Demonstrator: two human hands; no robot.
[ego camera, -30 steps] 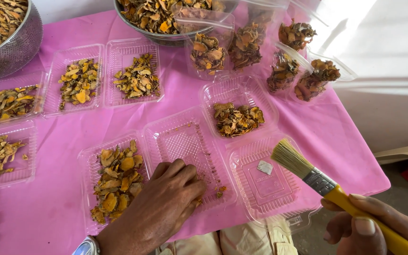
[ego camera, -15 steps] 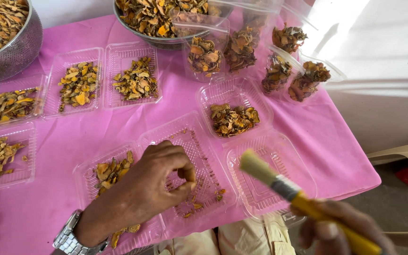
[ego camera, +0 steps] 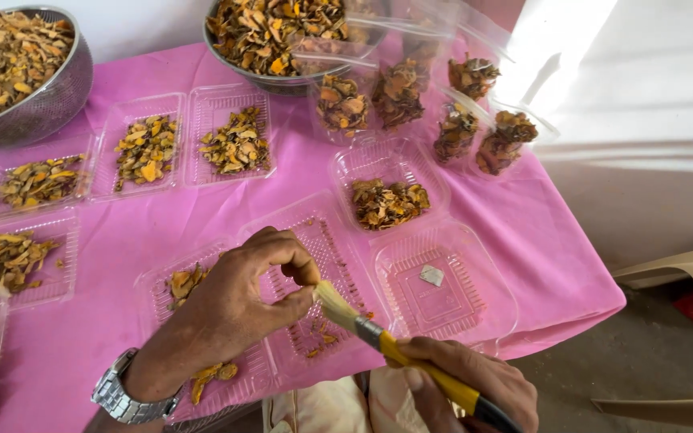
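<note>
My left hand (ego camera: 238,301), with a metal wristwatch, rests on a clear plastic tray (ego camera: 326,248) on the pink tablecloth and pinches something small between thumb and forefinger; what it is I cannot make out. My right hand (ego camera: 475,385) holds a yellow-handled paintbrush (ego camera: 387,341), and its pale bristles touch the left thumb and finger. A tray with orange-brown dried slices (ego camera: 194,281) lies partly under my left hand. To the right stands an almost bare clear tray (ego camera: 443,281) with a small grey scrap in it.
Several clear trays of dried slices (ego camera: 234,144) line the pink tablecloth (ego camera: 162,216). Two metal bowls heaped with slices sit at the back left (ego camera: 18,72) and back centre (ego camera: 282,36). Filled clear containers (ego camera: 459,120) stand at the back right. A beige plastic chair (ego camera: 683,337) is beyond the table's right edge.
My left hand moved from the filled tray onto the tray beside it and closed its fingertips. The brush swung left and down until its bristles reached that hand.
</note>
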